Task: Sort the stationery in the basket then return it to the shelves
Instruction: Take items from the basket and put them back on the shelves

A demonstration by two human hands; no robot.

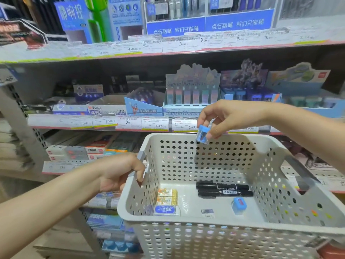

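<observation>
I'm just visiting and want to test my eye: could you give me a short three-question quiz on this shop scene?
1. True or false: the left hand grips the basket by its handle.
2. What does the right hand pinch? A) a black marker B) a small blue-capped sharpener C) an eraser
3. How many black markers lie on the basket floor?

Key: 1 true. 2 B; it is held above the basket, near the far wall. 3 two, side by side; a blue sharpener and boxed erasers lie there too.
</observation>
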